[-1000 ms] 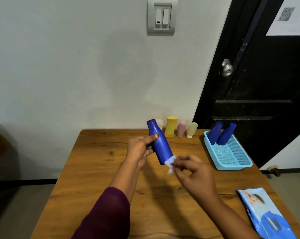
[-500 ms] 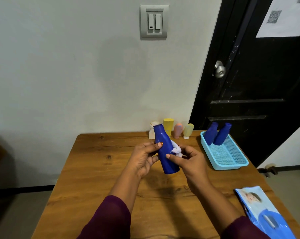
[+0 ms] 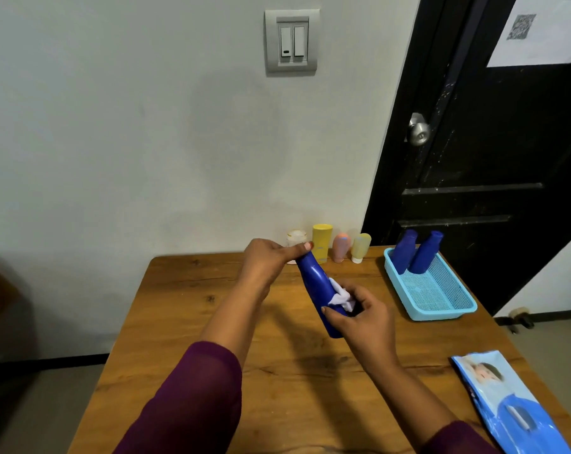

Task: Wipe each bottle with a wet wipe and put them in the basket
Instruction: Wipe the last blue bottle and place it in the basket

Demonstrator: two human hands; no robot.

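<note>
From the head camera, a person holds a dark blue bottle [image 3: 316,283] in the air above the middle of a wooden table [image 3: 195,322]. The bottle is tilted, with its neck up and to the left and its base lower, toward the person. The left hand [image 3: 267,262] has its fingers and thumb curled round the neck end. The right hand [image 3: 364,317] wraps the lower body and presses a crumpled white wet wipe [image 3: 340,294] against the bottle's side.

At the right edge of the table sits a light blue mesh basket [image 3: 441,313]. Two more dark blue bottles [image 3: 405,252] lean side by side at its far end.

Along the wall at the back of the table stand a small white jar [image 3: 295,236], partly hidden by the left hand, a yellow bottle [image 3: 322,242], a pink tube [image 3: 340,247] and a pale yellow tube [image 3: 360,246]. A blue wet-wipe pack [image 3: 513,404] lies flat on the near right corner.

A grey switch plate [image 3: 291,40] is on the wall, and a black door [image 3: 490,158] with a metal knob [image 3: 418,131] stands to the right.
</note>
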